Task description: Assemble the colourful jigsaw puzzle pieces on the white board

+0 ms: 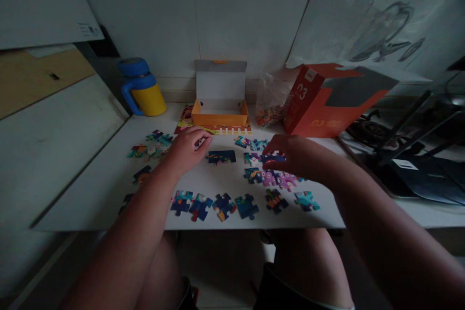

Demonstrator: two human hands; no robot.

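The left hand [186, 151] hangs low over the white bench [90, 189], its grip open, with the fingers loosely extended and nothing visible between them. A dark navy cardboard jigsaw section [221, 157] lies at 3 o'clock from that hand, just beyond the fingertips and not touching them. Its long axis runs from 9 to 3 o'clock, and the left hand is nearer to it than the right.

The right hand [292, 154] arches over a navy-and-pink jigsaw piece [273, 158] at 9 o'clock from its palm. The fingers [278, 146] curve down onto or just above that piece, but I cannot tell whether the grip is closed on it.

At 6 o'clock from the right hand sits a pink-and-blue jigsaw cluster [276, 179]. A row of 6 separate blue-and-teal jigsaw pieces [247, 206] runs along the near bench edge, and a multicoloured jigsaw cluster [150, 146] lies at 9 o'clock from the left hand.

Toward 12 o'clock stands an open orange-and-white cardboard box [220, 114], with a clear plastic bag of small colourful pieces [271, 104] at its 3 o'clock. Farther along at 2 o'clock is a red-orange cardboard carton printed with 23 [327, 104], and a blue-and-yellow plastic mug [142, 92] stands at 11 o'clock.
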